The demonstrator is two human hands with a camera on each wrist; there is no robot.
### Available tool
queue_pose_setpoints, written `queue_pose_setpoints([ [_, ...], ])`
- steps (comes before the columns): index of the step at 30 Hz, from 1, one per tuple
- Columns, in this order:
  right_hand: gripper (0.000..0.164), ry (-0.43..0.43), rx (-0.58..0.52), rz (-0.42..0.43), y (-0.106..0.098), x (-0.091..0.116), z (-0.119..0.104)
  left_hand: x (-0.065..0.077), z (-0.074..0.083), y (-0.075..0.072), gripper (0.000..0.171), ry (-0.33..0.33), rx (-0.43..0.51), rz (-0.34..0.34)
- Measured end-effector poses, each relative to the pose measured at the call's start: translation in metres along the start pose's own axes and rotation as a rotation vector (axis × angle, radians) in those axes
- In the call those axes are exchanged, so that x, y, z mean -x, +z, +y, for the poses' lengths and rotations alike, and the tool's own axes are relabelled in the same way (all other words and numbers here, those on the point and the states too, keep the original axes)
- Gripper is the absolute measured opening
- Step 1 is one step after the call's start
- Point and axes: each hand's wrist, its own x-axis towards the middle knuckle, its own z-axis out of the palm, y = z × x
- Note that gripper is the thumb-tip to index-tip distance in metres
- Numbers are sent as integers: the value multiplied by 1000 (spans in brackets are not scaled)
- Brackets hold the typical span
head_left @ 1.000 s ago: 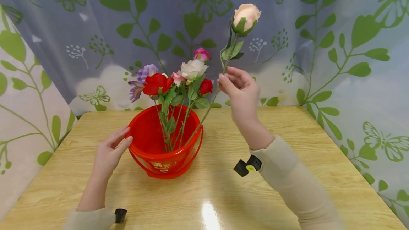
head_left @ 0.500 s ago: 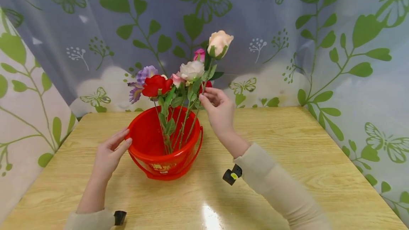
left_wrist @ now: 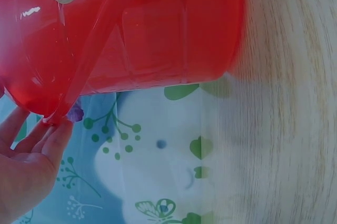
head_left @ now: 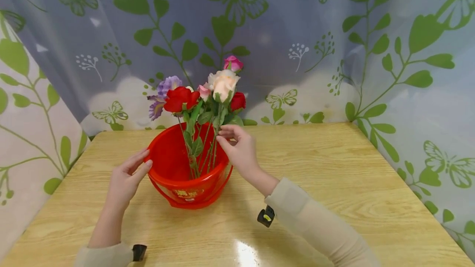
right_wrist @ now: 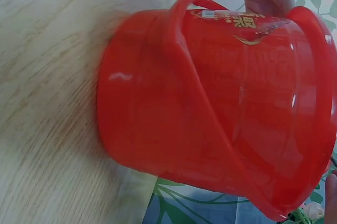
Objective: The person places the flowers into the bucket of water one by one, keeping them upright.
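Note:
A red plastic bucket stands on the wooden table, several artificial flowers upright inside it. My left hand rests its extended fingers and thumb against the bucket's left rim; in the left wrist view its fingertips touch the rim near the bail's joint. My right hand pinches the green stem of a peach rose above the bucket's right side. The rose's bloom overlaps the white flower behind it. Beside it are a red flower, a purple iris and a small red rose.
The bucket's red bail hangs down its outer side. A leaf-and-butterfly patterned curtain stands behind the wooden table and along its sides. A magenta rosebud rises highest among the flowers.
My right hand has moved left and down, bringing the peach rose from high on the right to among the other flowers over the bucket. My left hand has stayed at the rim.

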Motion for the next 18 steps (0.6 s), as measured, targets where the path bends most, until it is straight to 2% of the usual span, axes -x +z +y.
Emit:
queue_pose_setpoints([
  [6, 16, -48, 72, -106, -11, 8, 2, -4, 3, 3, 38, 17, -24, -23],
  [12, 19, -112, 312, -249, -38, 24, -2, -10, 9, 4, 40, 39, -155, -50],
  [15, 25, -139, 428, -271, -54, 34, -4, -7, 16, 3, 39, 94, -228, -22],
  [18, 32, -140, 540, -275, -73, 42, -6, -2, 28, 6, 37, 193, -316, 26],
])
